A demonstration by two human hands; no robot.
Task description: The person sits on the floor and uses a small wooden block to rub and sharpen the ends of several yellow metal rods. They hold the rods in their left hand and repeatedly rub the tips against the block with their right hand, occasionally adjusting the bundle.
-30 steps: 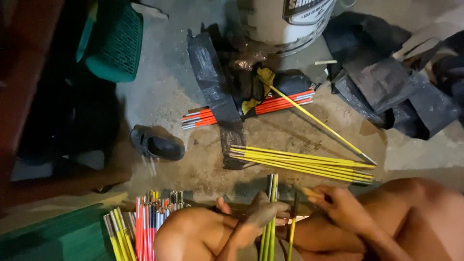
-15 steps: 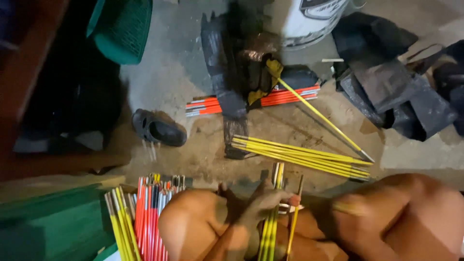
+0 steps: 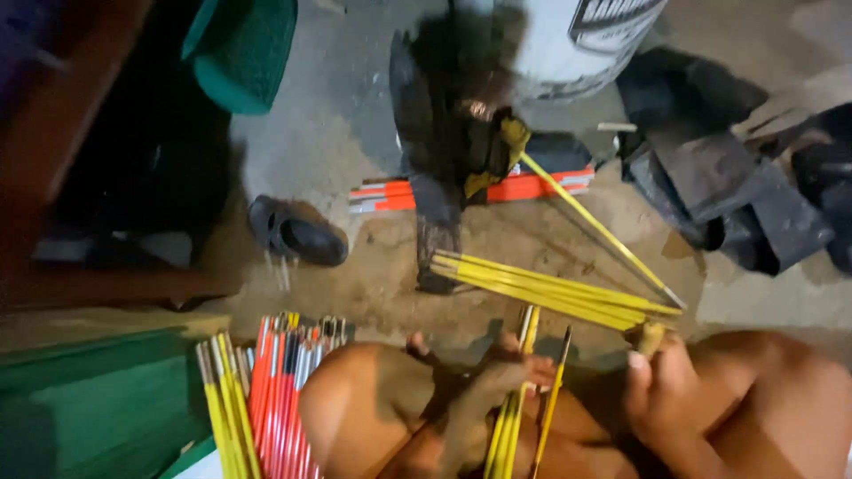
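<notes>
My left hand [image 3: 497,381] grips a small bunch of yellow rods [image 3: 513,408] that stand upright between my bare knees. One thinner yellow rod [image 3: 552,399] leans just to their right. Close beside it, my right hand [image 3: 652,390] is closed around a short brownish piece [image 3: 650,337] at the near end of a sheaf of yellow rods [image 3: 550,288] lying on the concrete floor. A single long yellow rod [image 3: 595,226] slants from a yellow rag down to that sheaf.
Red and yellow rods [image 3: 266,399] lie bundled at lower left beside a green board [image 3: 98,408]. Orange rods [image 3: 524,186] lie under black sheeting [image 3: 435,151]. A black shoe [image 3: 297,232], a green basket [image 3: 244,53], a white drum [image 3: 577,40] and dark sheets [image 3: 728,177] surround the floor.
My right hand moved from open over the floor to a closed grip near the end of the yellow sheaf. The camera shifted closer and downward; my left hand kept its bunch.
</notes>
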